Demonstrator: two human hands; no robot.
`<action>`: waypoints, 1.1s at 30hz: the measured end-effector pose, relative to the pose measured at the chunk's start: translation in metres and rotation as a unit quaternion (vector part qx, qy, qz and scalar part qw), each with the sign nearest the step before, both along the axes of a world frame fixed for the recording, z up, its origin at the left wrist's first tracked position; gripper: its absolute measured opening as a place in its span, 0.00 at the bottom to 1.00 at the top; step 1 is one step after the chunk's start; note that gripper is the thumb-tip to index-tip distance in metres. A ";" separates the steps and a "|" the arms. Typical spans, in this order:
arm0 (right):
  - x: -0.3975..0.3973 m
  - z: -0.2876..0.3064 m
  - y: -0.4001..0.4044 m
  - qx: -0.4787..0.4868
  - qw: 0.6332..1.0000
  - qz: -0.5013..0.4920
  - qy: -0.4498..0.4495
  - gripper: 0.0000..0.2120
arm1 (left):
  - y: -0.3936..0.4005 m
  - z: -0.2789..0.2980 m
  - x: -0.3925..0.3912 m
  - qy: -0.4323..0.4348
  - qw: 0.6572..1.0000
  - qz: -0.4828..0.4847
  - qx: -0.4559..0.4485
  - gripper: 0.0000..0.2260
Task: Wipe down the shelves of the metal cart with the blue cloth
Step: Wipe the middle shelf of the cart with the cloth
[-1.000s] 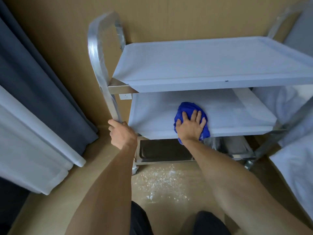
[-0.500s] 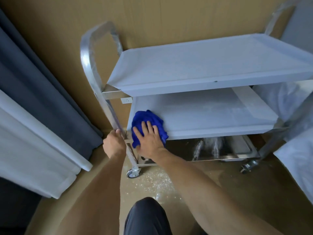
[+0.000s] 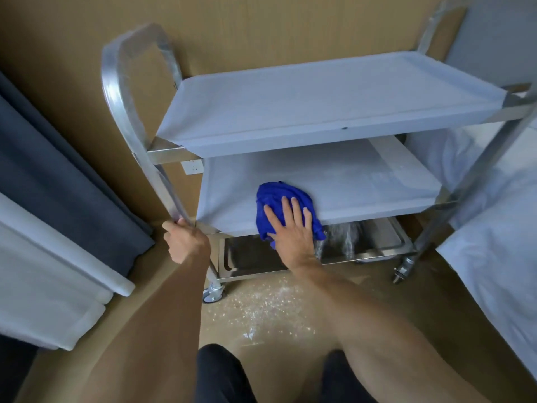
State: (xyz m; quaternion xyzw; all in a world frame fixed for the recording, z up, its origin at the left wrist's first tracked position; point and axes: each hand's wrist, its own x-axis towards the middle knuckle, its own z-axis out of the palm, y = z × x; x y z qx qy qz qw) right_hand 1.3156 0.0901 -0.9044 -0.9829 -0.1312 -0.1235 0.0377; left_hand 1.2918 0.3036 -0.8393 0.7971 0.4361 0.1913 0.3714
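Right grip: right hand lies flat, fingers straight, pressing the crumpled blue cloth at the front lip of the pale middle shelf.
Left grip: left hand clenched round the silver metal cart's upright tube, left of the cloth.
Risk: white powder spills past the lip beside the right hand onto the shiny bottom tray and brown floor, likely dirtying both; the wheeled cart could roll if the left hand lets go.
Axis: cloth bunched, no clear axis; shelf runs left to right.
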 end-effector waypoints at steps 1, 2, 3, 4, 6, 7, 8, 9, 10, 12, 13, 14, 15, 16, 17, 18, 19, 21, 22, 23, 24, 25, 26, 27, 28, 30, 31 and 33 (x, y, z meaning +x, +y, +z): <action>-0.001 -0.005 -0.020 0.009 0.999 -0.038 -0.001 0.39 | -0.002 0.001 0.000 -0.004 1.000 0.011 -0.006 0.15; -0.002 -0.009 -0.039 0.024 0.997 -0.075 -0.002 0.39 | -0.005 0.002 0.000 -0.009 1.000 0.024 -0.011 0.16; -0.003 -0.013 -0.057 0.044 0.993 -0.110 -0.008 0.38 | -0.009 0.002 0.001 -0.014 0.999 0.035 -0.011 0.16; -0.003 -0.016 -0.075 0.064 0.988 -0.143 -0.013 0.36 | -0.013 0.002 0.001 -0.016 0.999 0.045 -0.004 0.17; -0.001 -0.020 -0.108 0.121 0.972 -0.202 -0.019 0.34 | -0.026 -0.002 0.002 -0.011 0.998 0.046 0.037 0.18; 0.002 -0.022 -0.121 0.161 0.960 -0.230 -0.024 0.32 | -0.035 -0.004 0.002 -0.009 0.997 0.029 0.066 0.17; 0.007 -0.024 -0.133 0.208 0.942 -0.261 -0.030 0.30 | -0.044 -0.007 0.001 -0.004 0.995 -0.005 0.104 0.17; 0.015 -0.024 -0.145 0.262 0.916 -0.299 -0.043 0.29 | -0.056 -0.009 0.001 0.002 0.987 -0.054 0.151 0.16; 0.026 -0.021 -0.160 0.323 0.881 -0.340 -0.055 0.28 | -0.066 -0.011 0.002 0.005 0.977 -0.098 0.189 0.16; 0.051 -0.004 -0.196 0.439 0.789 -0.425 -0.059 0.28 | -0.082 -0.013 0.012 -0.016 0.971 -0.137 0.194 0.15; 0.061 0.006 -0.214 0.488 0.741 -0.457 -0.060 0.29 | -0.088 -0.014 0.018 -0.037 0.973 -0.141 0.179 0.15; 0.069 0.016 -0.230 0.528 0.697 -0.481 -0.064 0.30 | -0.092 -0.016 0.024 -0.047 0.974 -0.140 0.172 0.15; 0.074 0.020 -0.240 0.555 0.665 -0.496 -0.068 0.30 | -0.095 -0.018 0.029 -0.046 0.974 -0.137 0.172 0.15; 0.077 0.021 -0.243 0.564 0.650 -0.503 -0.075 0.29 | -0.095 -0.020 0.034 -0.041 0.976 -0.127 0.170 0.14; 0.077 0.019 -0.238 0.559 0.654 -0.502 -0.087 0.29 | -0.094 -0.023 0.038 -0.033 0.979 -0.113 0.165 0.14; 0.074 0.013 -0.223 0.544 0.672 -0.491 -0.106 0.28 | -0.091 -0.027 0.042 -0.020 0.981 -0.100 0.162 0.13; 0.067 0.004 -0.203 0.528 0.697 -0.470 -0.120 0.27 | -0.090 -0.032 0.046 0.002 0.982 -0.096 0.165 0.13; 0.048 -0.017 -0.149 0.484 0.762 -0.412 -0.122 0.29 | -0.091 -0.037 0.054 0.052 0.974 -0.109 0.192 0.13; 0.035 -0.025 -0.122 0.456 0.796 -0.382 -0.112 0.30 | -0.092 -0.037 0.058 0.070 0.968 -0.126 0.203 0.13; 0.023 -0.031 -0.098 0.429 0.825 -0.354 -0.099 0.32 | -0.093 -0.035 0.062 0.087 0.964 -0.143 0.208 0.13; 0.010 -0.034 -0.077 0.401 0.851 -0.329 -0.087 0.33 | -0.091 -0.031 0.064 0.101 0.962 -0.149 0.205 0.13; 0.001 -0.037 -0.064 0.372 0.872 -0.309 -0.074 0.33 | -0.088 -0.027 0.065 0.106 0.965 -0.142 0.193 0.13; -0.003 -0.038 -0.062 0.346 0.887 -0.298 -0.067 0.33 | -0.084 -0.023 0.066 0.105 0.968 -0.131 0.184 0.13; -0.003 -0.035 -0.069 0.319 0.900 -0.293 -0.057 0.32 | -0.080 -0.021 0.065 0.105 0.969 -0.126 0.182 0.13; 0.002 -0.029 -0.082 0.277 0.917 -0.285 -0.043 0.31 | -0.076 -0.019 0.065 0.108 0.966 -0.132 0.195 0.13; 0.018 -0.016 -0.120 0.143 0.958 -0.247 -0.017 0.31 | -0.071 -0.021 0.066 0.114 0.952 -0.160 0.234 0.12; 0.030 -0.008 -0.141 0.090 0.969 -0.230 -0.003 0.31 | -0.069 -0.023 0.068 0.112 0.946 -0.177 0.249 0.11; 0.057 0.006 -0.180 0.070 0.965 -0.250 0.029 0.30 | -0.069 -0.028 0.075 0.105 0.942 -0.185 0.259 0.11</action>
